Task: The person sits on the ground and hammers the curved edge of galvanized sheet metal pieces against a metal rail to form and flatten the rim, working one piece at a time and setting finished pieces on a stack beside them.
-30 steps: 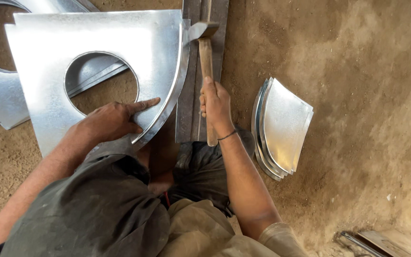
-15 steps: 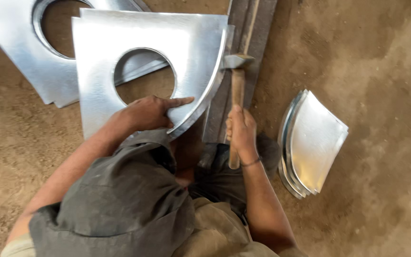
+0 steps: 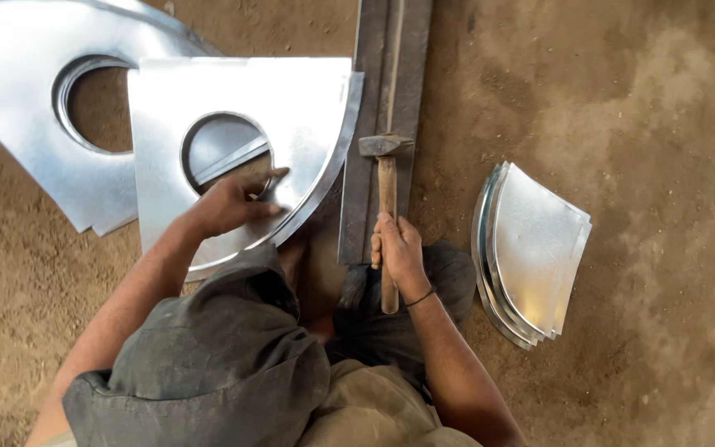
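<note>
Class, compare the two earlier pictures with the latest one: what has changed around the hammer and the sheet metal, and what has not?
The hammer head has drawn back from the curved rim of the holed sheet and now sits over the steel bar. The left hand remains pressed on the sheet; the right hand still grips the handle. The stack of curved pieces lies unmoved.

Grey sleeve, khaki trousers, thin dark wristband.

We are drawing the hammer head back from the metal sheet edge onto the steel bar, while our left hand is sliding up beside the sheet's round hole.
</note>
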